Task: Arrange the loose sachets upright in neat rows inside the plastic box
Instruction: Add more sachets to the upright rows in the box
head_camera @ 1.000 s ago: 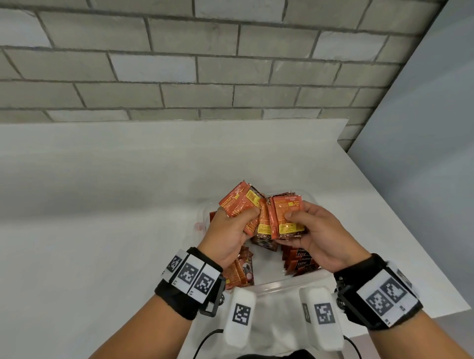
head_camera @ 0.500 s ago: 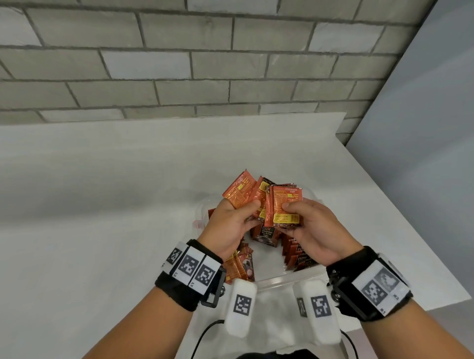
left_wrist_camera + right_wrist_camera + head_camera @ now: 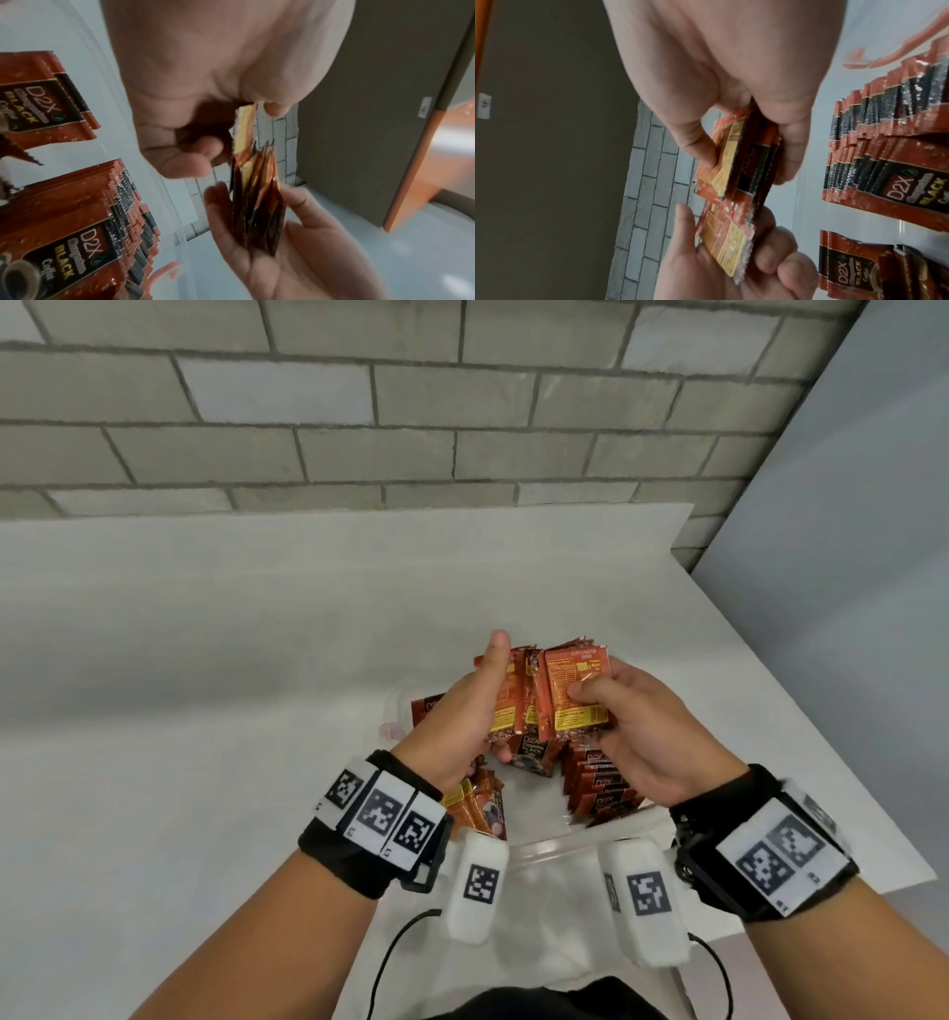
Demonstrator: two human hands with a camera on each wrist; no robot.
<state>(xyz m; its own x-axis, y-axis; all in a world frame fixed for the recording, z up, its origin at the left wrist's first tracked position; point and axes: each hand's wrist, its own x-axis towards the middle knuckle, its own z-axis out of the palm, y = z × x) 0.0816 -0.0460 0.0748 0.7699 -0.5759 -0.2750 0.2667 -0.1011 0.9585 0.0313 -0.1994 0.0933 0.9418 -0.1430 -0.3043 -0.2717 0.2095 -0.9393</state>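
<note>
Head view: both hands were over the clear plastic box [image 3: 534,847] on the white counter [image 3: 205,711]. Left hand [image 3: 457,711] and right hand [image 3: 631,726] each had their grip clamped on part of a fanned bundle of orange-and-brown foil coffee sachets [image 3: 570,701], held above the box, not in it yet. Below, one row of sachets [image 3: 598,788] already stood upright on the right side; a few more [image 3: 475,801] sat at the left, leaning, not squared. Left wrist view: bundle edge-on between the fingers of both hands, upright stacked row [image 3: 77,213] beside the box wall, one loose-looking sachet [image 3: 43,97] beyond it. Right wrist view: right hand's thumb and fingers pinched the stack, left hand held the neighbouring sachets; finished row [image 3: 885,142] at right, another sachet group [image 3: 859,270] nearer. Judgement: partly done; held bundle and left group were left to place.
</note>
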